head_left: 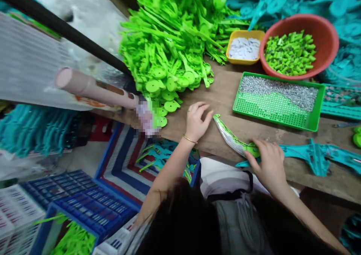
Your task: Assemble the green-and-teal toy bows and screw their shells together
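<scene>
My right hand [269, 164] grips the round end of a long, curved bright-green plastic piece [252, 149], with thumb and fingers on either side of it. A clear, shiny strip [229, 136] runs along this piece, which points up and left over the wooden table. Near its far tip is my left hand [198, 123], fingers apart and the thumb just short of the piece, holding nothing that I can see. A long teal plastic part [317, 155] with a crosspiece lies on the table, partly hidden behind my right hand.
A tall heap of green parts [172, 37] fills the table's back left. Small metal pieces lie in a green tray [279, 125]. Behind it stand a red bowl [328, 48] of green bits and a yellow dish [244, 61]. Blue crates [90, 204] stand below left.
</scene>
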Motion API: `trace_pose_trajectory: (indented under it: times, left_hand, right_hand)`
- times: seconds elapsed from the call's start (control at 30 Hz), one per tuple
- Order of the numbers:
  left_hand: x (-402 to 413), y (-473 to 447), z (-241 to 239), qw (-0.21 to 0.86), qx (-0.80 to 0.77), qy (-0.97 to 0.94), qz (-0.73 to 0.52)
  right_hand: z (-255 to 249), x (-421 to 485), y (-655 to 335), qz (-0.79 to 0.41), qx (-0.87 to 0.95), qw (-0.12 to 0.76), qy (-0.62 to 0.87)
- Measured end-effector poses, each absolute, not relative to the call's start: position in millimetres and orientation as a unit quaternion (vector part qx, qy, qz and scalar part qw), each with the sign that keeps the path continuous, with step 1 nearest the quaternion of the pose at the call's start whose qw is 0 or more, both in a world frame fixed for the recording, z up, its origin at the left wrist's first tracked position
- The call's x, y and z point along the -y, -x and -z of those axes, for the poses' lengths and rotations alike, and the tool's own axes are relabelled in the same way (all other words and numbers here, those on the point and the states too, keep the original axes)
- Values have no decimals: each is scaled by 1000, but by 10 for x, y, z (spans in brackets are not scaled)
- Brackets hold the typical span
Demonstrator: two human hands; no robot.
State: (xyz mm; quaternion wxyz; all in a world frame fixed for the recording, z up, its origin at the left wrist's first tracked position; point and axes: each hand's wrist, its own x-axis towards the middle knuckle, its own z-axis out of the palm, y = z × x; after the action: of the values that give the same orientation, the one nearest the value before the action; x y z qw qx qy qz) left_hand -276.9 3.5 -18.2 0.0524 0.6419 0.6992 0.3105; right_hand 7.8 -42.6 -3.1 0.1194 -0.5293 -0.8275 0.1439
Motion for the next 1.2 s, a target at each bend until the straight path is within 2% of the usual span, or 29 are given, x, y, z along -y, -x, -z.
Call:
trace_pose_trajectory:
  times: [0.13, 0.43, 0.67, 0.93, 1.2]
  left_hand:
    - [-211, 2968, -95, -49, -756, -584, -291]
    - [-470, 3556, -441, -151, -843, -417, -304]
    - [-552, 3817, -423, -103, -856, -421, -283]
    - [-312, 3582, -477, -183, -795, -457, -355]
    - [293, 2995, -474, -210, -700, -470, -495]
  right_hand:
    - [53, 456, -160, -176, 830, 165, 502]
    - [20, 558, -342, -170, 823, 247, 483]
    - [43, 530, -385, -180, 823, 261, 472]
    - [32, 521, -386, -196, 813, 292, 465]
    - [-255, 455, -99, -379, 718, 329, 482]
